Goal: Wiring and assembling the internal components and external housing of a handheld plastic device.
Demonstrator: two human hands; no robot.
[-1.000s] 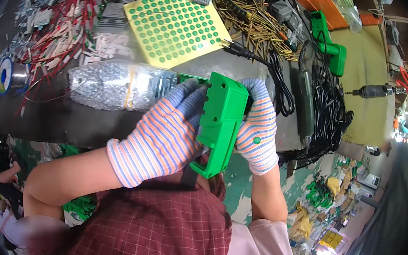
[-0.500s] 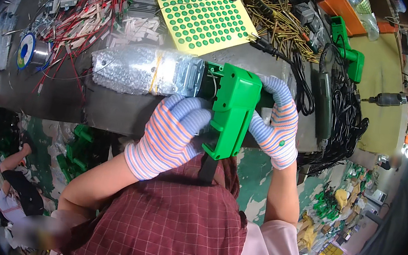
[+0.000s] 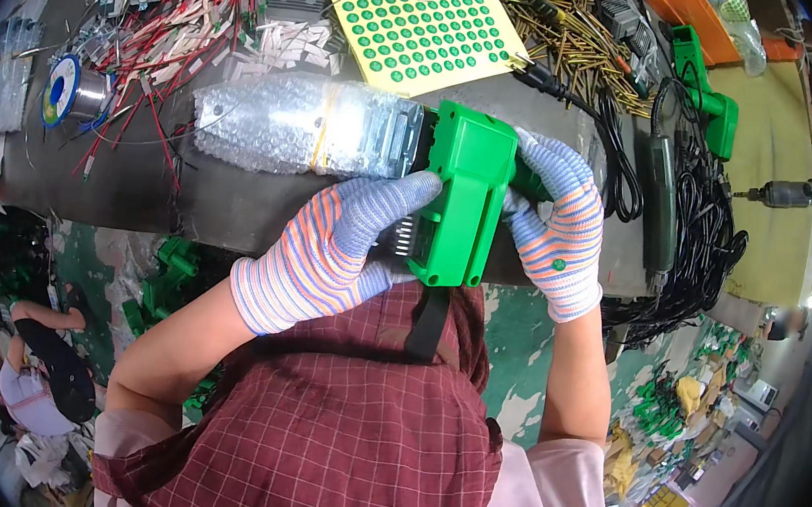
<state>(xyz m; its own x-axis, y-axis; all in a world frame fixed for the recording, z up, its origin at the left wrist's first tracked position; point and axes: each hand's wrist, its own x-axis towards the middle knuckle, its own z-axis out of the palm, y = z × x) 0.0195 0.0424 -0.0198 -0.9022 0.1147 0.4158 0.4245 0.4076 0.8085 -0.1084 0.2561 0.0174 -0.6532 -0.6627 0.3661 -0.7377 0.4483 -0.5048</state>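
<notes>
A bright green plastic housing [image 3: 468, 195] is held up between my two gloved hands near the bench's front edge. My left hand [image 3: 343, 236] is closed on its left side, with a finger pressed to the edge. Beside those fingers, a dark piece with silver ribs [image 3: 404, 236] shows at the housing's open side, partly hidden. My right hand [image 3: 561, 231] is wrapped round a dark green part [image 3: 528, 180] that sticks out from the housing's right side. Touching or just behind the housing's upper left lies a bubble-wrapped bundle [image 3: 280, 124] with a metal end; I cannot tell if they are joined.
A yellow sheet of green round stickers [image 3: 422, 25] lies behind. Around it are a solder spool [image 3: 79, 94], red wires with white connectors [image 3: 174, 47], long screws [image 3: 560, 41], black cables [image 3: 704, 227] and a power screwdriver [image 3: 788, 194]. Another person [image 3: 48, 363] sits at lower left.
The housing has moved slightly up and turned, showing less of its inside. My left fingers have shifted onto its edge, and the ribbed piece now shows beside them. My right hand keeps its grip.
</notes>
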